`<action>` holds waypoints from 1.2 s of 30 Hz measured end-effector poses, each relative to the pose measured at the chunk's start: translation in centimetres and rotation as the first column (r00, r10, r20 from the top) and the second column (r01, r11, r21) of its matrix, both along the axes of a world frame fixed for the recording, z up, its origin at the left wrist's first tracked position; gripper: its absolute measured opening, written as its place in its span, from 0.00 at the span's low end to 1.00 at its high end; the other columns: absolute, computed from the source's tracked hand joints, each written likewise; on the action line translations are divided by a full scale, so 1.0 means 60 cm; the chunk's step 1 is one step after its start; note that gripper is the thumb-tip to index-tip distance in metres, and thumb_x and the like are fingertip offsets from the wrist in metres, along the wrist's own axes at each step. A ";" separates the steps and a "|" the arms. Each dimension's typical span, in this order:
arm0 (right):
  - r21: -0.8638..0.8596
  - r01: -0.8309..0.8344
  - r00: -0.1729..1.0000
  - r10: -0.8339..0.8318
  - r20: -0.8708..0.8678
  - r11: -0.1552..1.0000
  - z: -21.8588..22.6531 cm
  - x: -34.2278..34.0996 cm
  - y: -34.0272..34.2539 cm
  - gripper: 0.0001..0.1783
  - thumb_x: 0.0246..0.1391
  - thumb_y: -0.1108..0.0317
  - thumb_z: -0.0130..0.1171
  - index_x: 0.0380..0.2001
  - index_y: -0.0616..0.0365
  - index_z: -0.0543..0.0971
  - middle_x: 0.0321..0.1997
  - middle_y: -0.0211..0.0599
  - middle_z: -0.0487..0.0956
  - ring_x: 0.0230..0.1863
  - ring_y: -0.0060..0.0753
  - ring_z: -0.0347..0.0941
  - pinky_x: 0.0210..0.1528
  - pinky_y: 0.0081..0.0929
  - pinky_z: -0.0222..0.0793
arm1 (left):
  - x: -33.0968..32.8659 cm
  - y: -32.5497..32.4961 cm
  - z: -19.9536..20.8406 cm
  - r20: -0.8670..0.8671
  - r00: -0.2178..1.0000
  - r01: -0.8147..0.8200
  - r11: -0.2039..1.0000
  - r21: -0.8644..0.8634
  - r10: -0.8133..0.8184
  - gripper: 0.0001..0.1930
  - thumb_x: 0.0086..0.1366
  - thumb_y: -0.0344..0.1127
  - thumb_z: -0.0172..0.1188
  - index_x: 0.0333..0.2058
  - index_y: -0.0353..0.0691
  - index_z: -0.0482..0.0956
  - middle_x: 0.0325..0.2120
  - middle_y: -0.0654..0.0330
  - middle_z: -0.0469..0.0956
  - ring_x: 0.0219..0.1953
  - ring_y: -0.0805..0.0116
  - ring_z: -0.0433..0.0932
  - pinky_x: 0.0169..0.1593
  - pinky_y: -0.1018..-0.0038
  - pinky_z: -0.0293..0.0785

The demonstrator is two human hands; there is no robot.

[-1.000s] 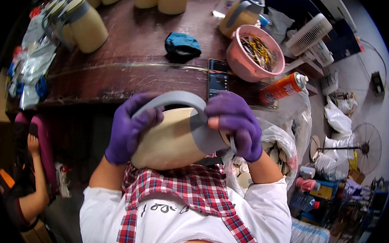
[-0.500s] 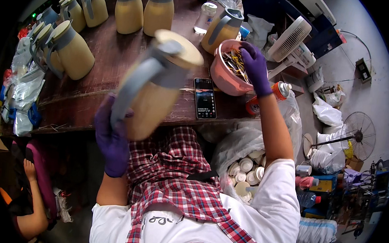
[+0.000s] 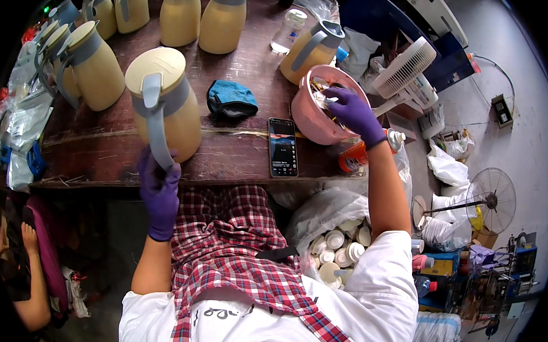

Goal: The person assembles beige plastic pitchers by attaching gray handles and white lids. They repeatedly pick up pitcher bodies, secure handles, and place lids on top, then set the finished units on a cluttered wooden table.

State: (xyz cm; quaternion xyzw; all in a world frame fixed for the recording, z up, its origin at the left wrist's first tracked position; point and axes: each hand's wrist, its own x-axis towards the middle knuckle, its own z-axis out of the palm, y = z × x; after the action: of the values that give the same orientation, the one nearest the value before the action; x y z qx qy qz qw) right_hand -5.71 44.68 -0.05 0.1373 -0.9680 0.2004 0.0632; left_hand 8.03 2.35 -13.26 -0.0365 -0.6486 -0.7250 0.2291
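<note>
My left hand (image 3: 159, 190), in a purple glove, is wrapped round the grey handle of a cream jug with a grey collar and a cream lid (image 3: 176, 113). The jug stands upright, or nearly so, at the table's front edge; whether its base rests there I cannot tell. My right hand (image 3: 356, 115), gloved alike, is over a pink basket (image 3: 317, 120) of small, thin pieces with yellow strands. Its fingers are bent together at the contents, and what they pinch is too small to make out. A blue cloth pouch (image 3: 231, 99) lies between the jug and the basket.
A phone (image 3: 283, 148) lies before the basket, with an orange spray can (image 3: 354, 156) to its right. Several similar jugs (image 3: 96, 69) stand on the table's left and back. A clear jar (image 3: 289, 31) and a white fan (image 3: 406, 66) are behind. Below, a bag holds white lids (image 3: 338, 245).
The tilted jug in my left hand has moved left and come upright, uncovering the blue pouch. My right hand has shifted lower over the basket, its fingers now pointing left.
</note>
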 end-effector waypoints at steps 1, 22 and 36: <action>-0.145 0.058 0.998 -0.054 0.034 0.988 0.021 0.014 -0.003 0.20 0.54 0.66 0.54 0.49 0.55 0.84 0.48 0.45 0.84 0.50 0.46 0.81 0.56 0.35 0.72 | 0.000 -0.001 0.004 0.023 1.000 0.020 0.998 0.063 -0.022 0.16 0.66 0.25 0.61 0.53 0.35 0.76 0.54 0.63 0.70 0.51 0.75 0.71 0.53 0.77 0.68; -0.506 0.222 0.957 -0.285 -0.048 0.833 0.018 0.014 0.076 0.11 0.57 0.68 0.66 0.40 0.65 0.85 0.32 0.32 0.85 0.31 0.16 0.76 0.34 0.19 0.71 | 0.113 -0.065 -0.050 0.433 0.881 0.133 0.979 0.155 -0.189 0.19 0.70 0.26 0.56 0.59 0.34 0.73 0.53 0.57 0.77 0.58 0.69 0.73 0.63 0.73 0.67; -0.969 0.220 0.790 0.562 0.245 0.114 -0.073 0.218 -0.364 0.10 0.69 0.68 0.53 0.48 0.63 0.73 0.44 0.47 0.82 0.40 0.37 0.83 0.38 0.30 0.81 | 0.099 0.002 0.101 -0.109 0.538 0.741 0.408 0.534 -0.836 0.53 0.62 0.76 0.50 0.70 0.37 0.55 0.66 0.54 0.64 0.69 0.62 0.62 0.70 0.60 0.59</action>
State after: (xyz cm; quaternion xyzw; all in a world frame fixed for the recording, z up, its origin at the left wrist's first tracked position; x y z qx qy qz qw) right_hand 7.34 22.82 -4.43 0.1139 -0.5327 0.8187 -0.1817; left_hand 13.95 2.47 -7.18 -0.2111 -0.3481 -0.8916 -0.1984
